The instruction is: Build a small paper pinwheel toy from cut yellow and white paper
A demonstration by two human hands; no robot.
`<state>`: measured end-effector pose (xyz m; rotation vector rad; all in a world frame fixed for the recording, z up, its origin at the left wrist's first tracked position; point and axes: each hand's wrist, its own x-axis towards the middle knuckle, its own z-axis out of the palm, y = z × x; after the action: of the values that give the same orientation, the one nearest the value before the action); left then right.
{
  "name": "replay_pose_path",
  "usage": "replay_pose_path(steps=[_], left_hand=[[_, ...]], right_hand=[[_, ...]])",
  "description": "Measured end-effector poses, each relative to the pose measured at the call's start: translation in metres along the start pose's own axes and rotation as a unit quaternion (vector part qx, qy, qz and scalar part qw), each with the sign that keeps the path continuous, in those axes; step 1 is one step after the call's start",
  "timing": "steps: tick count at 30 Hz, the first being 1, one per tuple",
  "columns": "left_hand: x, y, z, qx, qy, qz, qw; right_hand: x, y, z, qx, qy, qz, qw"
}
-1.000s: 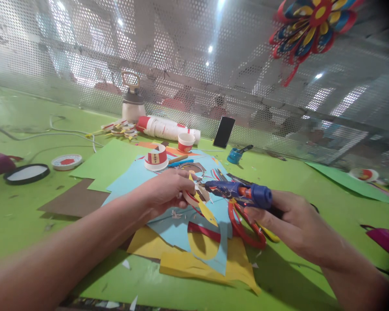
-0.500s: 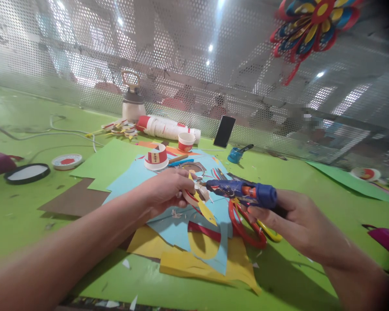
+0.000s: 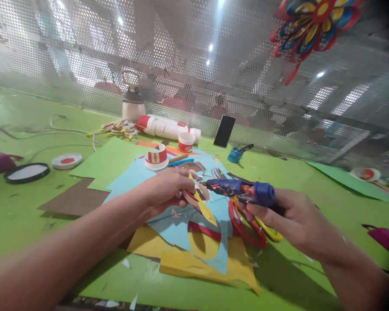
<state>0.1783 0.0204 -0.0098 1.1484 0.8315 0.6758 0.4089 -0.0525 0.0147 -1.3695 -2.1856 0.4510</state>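
Observation:
My left hand (image 3: 168,190) pinches a small paper craft piece (image 3: 205,207), with a yellow pointed strip and a red-and-white curved rim showing beyond the fingers. Wrapped round a blue hot glue gun (image 3: 240,190) is my right hand (image 3: 288,216). The gun's nozzle points left at the craft piece; whether it touches cannot be made out. Under the gun lie red-handled scissors (image 3: 246,229) and a yellow handle (image 3: 269,231). Blue paper (image 3: 175,229) and yellow paper (image 3: 210,272) spread beneath both hands.
Paper cups (image 3: 156,157) and a row of stacked cups (image 3: 168,128) lie beyond the hands. A phone (image 3: 224,131) leans near the perforated screen (image 3: 181,65), beside a blue pot (image 3: 235,155). Green sheets (image 3: 113,160) lie left; a white cable (image 3: 71,132) crosses the table.
The glue gun and my right hand have shifted very slightly to the left and up. My left hand keeps its hold on the craft piece, nearly still.

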Motion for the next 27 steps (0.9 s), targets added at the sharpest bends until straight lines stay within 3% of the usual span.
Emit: replay_pose_path(steps=[5, 12, 19, 21, 27], left_hand=[[0.000, 0.000, 0.001, 0.007, 0.027, -0.011, 1.000], [0.001, -0.001, -0.001, 0.004, 0.014, -0.005, 1.000], [-0.002, 0.002, 0.001, 0.005, 0.048, -0.004, 0.999], [-0.002, 0.002, 0.001, 0.007, 0.053, 0.009, 0.999], [-0.004, 0.001, 0.001, -0.019, 0.022, 0.058, 0.998]], right_hand=[[-0.002, 0.001, -0.004, 0.018, 0.042, 0.002, 0.999], [-0.003, 0.005, -0.004, -0.003, 0.049, 0.010, 0.999], [0.013, 0.023, -0.002, -0.087, 0.208, 0.085, 0.971], [0.020, 0.033, 0.002, -0.128, 0.205, 0.079, 0.967], [0.034, 0.056, 0.024, -0.195, 0.122, 0.057, 0.972]])
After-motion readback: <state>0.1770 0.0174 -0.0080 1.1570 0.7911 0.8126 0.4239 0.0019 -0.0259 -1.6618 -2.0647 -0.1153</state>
